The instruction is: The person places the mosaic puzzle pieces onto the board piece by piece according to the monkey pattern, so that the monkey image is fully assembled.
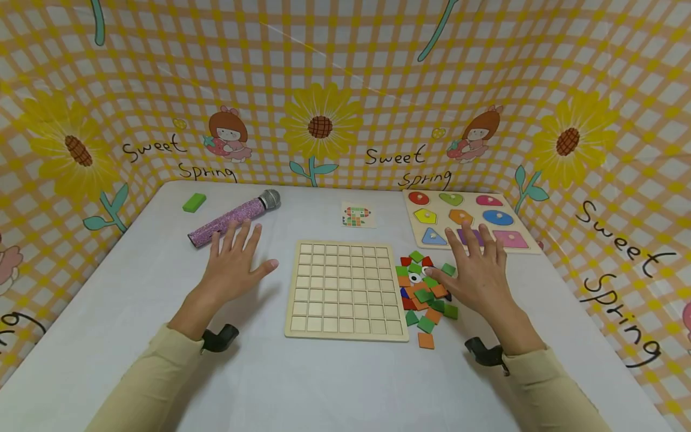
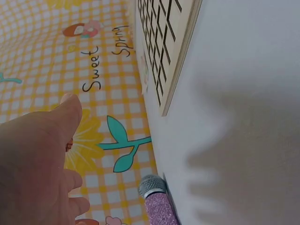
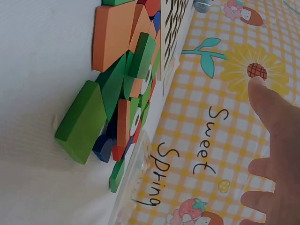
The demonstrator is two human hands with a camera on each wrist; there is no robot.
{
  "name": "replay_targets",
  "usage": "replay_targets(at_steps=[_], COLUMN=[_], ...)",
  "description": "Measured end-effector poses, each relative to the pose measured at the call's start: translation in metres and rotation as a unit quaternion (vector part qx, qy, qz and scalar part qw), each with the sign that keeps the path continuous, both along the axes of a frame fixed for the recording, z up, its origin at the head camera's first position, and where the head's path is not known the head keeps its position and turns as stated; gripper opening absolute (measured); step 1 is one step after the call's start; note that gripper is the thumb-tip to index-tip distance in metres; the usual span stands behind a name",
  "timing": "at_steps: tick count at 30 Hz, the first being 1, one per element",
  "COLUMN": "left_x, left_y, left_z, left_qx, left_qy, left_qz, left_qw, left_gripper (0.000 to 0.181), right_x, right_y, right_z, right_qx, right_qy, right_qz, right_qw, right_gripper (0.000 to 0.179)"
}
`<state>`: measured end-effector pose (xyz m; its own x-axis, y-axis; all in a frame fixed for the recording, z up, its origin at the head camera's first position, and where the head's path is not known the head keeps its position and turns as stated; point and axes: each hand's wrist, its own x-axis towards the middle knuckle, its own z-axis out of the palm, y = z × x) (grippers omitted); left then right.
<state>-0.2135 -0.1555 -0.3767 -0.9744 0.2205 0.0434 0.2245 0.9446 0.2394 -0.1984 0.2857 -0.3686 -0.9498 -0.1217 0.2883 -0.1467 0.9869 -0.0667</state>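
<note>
L hand [image 1: 229, 270] and R hand [image 1: 480, 279] are spread wide above worktop [image 1: 345, 384]. Btwn them lies wooden grid board [image 1: 346, 288], w/ coloured tiles [image 1: 424, 296] at its R side.

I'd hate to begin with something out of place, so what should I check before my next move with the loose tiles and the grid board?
1. Left hand free: ok, fingers spread, holding nothing.
2. Right hand free: ok, fingers spread near the tiles, holding nothing.
3. Grid board squares bare: ok, no tile sits in any of them.
4. Tiles sorted by colour: not ok, they lie mixed and overlapping beside the board.
5. Picture card uncovered: ok, it lies behind the board with nothing on it.
6. Tile count complete: cannot tell, some tiles are partly hidden.
</note>
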Motion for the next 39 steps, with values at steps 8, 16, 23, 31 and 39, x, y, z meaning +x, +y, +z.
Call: replay_targets(at_steps=[8, 16, 23, 31, 39], left_x=[0.001, 0.001, -0.001, -0.001, -0.003], left_y=[0.008, 0.015, 0.018, 0.020, 0.022], left_z=[-0.005, -0.013, -0.020, -0.023, -0.028], left_qx=[0.012, 0.030, 0.037, 0.046, 0.058], left_qy=[0.003, 0.006, 0.002, 0.002, 0.004], left_qz=[-0.020, -0.043, -0.061, -0.080, -0.099], left_qw=[0.9997, 0.9986, 0.9974, 0.9957, 0.9934], left_gripper=[0.084, 0.082, 0.081, 0.079, 0.078], right_x=[-0.002, -0.003, -0.006, -0.012, -0.023], right_y=[0.003, 0.007, 0.011, 0.016, 0.021], right_z=[-0.003, -0.005, -0.009, -0.010, -0.011], right_qx=[-0.013, -0.036, -0.047, -0.058, -0.069], right_qy=[0.007, -0.001, -0.008, -0.025, -0.051], right_qz=[0.008, 0.017, 0.017, 0.032, 0.043], right_qw=[0.9999, 0.9992, 0.9987, 0.9975, 0.9954], right_gripper=[0.088, 0.082, 0.074, 0.066, 0.054])
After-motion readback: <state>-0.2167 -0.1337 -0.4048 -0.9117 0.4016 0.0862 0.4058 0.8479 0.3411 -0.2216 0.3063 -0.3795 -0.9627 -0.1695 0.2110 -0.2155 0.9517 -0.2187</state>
